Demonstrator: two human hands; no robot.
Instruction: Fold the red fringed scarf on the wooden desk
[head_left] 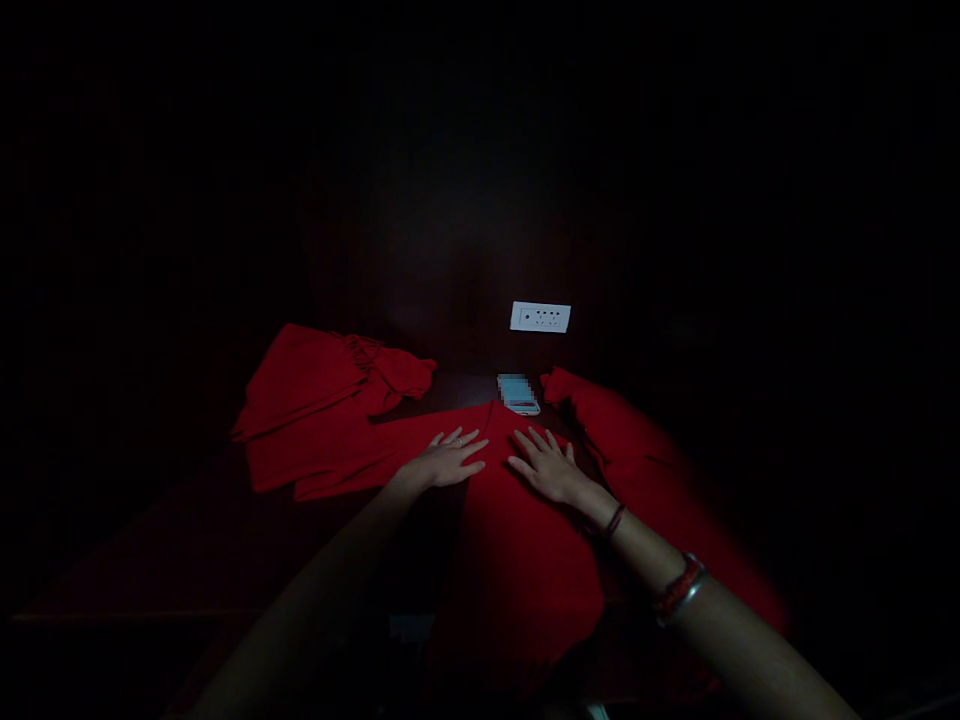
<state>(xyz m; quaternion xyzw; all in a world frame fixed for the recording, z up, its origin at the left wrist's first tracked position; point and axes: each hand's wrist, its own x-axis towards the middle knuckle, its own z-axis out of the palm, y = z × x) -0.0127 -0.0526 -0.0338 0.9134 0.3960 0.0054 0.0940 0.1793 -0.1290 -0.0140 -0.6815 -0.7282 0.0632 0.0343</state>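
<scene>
A long red cloth (525, 560), perhaps a scarf, lies bent on a dark table, one length running left and the other down over the front edge. Flat on it near the bend rests my left hand (448, 462), fingers spread, a ring on one finger. My right hand (549, 470) also lies palm down on the cloth, fingers apart, with bracelets on the wrist and forearm. Neither hand grips anything. The cloth's left end meets a heap of red fabric (307, 375) with fringes; where one stops and the other starts I cannot tell.
More red fabric (637, 440) stretches along the right side of the table. Behind the cloth lies a phone-like flat object (517, 393), its surface blurred out. A white socket plate (540, 317) is on the dark back wall. The table's front edge (135, 616) shows faintly; the surroundings are very dark.
</scene>
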